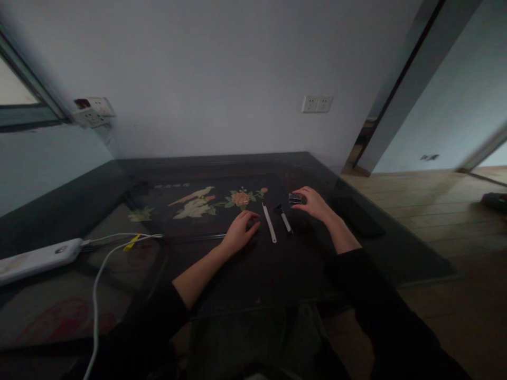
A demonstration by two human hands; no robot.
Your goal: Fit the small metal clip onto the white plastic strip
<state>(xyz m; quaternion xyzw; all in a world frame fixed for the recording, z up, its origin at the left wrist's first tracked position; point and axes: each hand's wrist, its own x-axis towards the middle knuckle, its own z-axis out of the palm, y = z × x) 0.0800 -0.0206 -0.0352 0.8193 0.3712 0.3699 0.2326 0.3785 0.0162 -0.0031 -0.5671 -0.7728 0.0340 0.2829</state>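
My right hand (312, 203) grips a small dark shiny block-like object (295, 199) between thumb and fingers, just above or on the table. What kind of object it is, I cannot make out. Palm down, my left hand (240, 230) rests on the dark tabletop with loosely curved fingers and a gap at the thumb; it holds nothing visible. Between my hands lies a slim white strip (269, 224) with a small hole at its near end. Right beside that strip is a razor (285, 221) with a black head and a pale handle.
The glossy dark table (253, 279) carries a bird-and-flower picture (240, 199). On the left are a white power strip (43, 259) and a white cable (96, 295) with a yellow tag. A dark flat object (362, 217) lies by my right forearm. Behind stands a wall with sockets (317, 104).
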